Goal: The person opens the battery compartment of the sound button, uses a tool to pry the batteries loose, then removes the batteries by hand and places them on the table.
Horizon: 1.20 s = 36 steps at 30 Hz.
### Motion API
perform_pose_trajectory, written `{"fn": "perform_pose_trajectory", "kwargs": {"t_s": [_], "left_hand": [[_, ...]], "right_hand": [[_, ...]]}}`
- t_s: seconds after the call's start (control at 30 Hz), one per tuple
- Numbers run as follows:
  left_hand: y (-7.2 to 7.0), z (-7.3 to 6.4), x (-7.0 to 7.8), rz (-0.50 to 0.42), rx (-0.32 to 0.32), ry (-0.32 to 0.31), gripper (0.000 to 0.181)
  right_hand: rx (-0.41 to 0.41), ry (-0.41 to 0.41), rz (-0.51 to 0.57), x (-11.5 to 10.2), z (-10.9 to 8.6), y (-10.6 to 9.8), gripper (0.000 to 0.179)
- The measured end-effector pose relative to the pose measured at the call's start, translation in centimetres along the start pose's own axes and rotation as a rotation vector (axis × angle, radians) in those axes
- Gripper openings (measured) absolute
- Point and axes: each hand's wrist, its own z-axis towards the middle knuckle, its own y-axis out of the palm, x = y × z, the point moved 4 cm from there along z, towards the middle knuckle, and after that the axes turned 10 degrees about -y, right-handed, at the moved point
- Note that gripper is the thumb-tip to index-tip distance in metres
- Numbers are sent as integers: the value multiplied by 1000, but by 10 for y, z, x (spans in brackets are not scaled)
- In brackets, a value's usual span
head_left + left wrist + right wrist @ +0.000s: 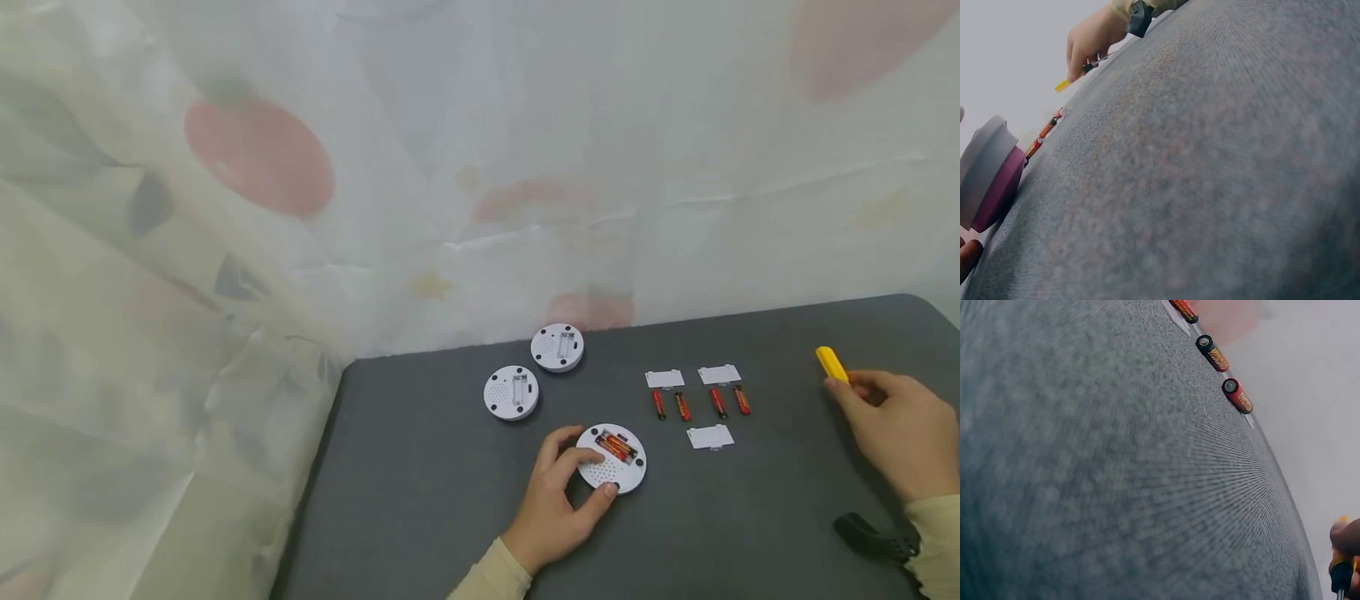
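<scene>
My left hand (553, 504) holds a round white battery-powered device (632, 477) by its rim, thumb and fingers around it. Two red-and-black batteries (617, 446) lie in its uncovered battery compartment. From the side, in the left wrist view, the device's lower part (1000, 190) is magenta. Over at the right, my right hand (903, 437) grips a screwdriver (831, 364) by its yellow handle. Its black collar (1340, 575) and the start of a metal shaft show in the right wrist view; the tip is out of frame there.
Two similar white devices (512, 392) (557, 347) lie farther back with vacant battery slots. Several loose batteries (717, 403) lie in a row between three white covers (710, 437). Patterned curtain (450, 208) hangs behind the grey table (420, 500) and along its left side.
</scene>
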Motion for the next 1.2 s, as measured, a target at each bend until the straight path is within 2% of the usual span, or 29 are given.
{"fn": "perform_pose_trajectory", "kwargs": {"t_s": [0.13, 0.37, 0.6, 0.7, 0.8, 0.97, 1.1, 1.2], "left_hand": [[0, -1, 0, -2, -4, -19, 33], [-6, 0, -1, -1, 3, -49, 36], [-4, -1, -1, -13, -29, -63, 47], [-1, 0, -2, -14, -55, -76, 52], [0, 0, -2, 12, -57, -68, 55], [-1, -1, -1, 36, -53, -63, 57], [0, 0, -1, 32, -63, -69, 58], [0, 0, -2, 35, -67, -75, 58]], "right_hand": [[-53, 7, -24, 6, -2, 2, 48], [-82, -50, -44, 1, 3, 7, 44], [-112, -25, -54, 5, 1, 7, 51], [-110, -4, -64, 7, 0, 6, 56], [-82, -16, -76, 4, -1, 5, 57], [57, -154, -28, -18, -3, -1, 46], [155, -347, 61, -43, -6, -7, 32], [159, -515, 132, -63, -9, -6, 30]]}}
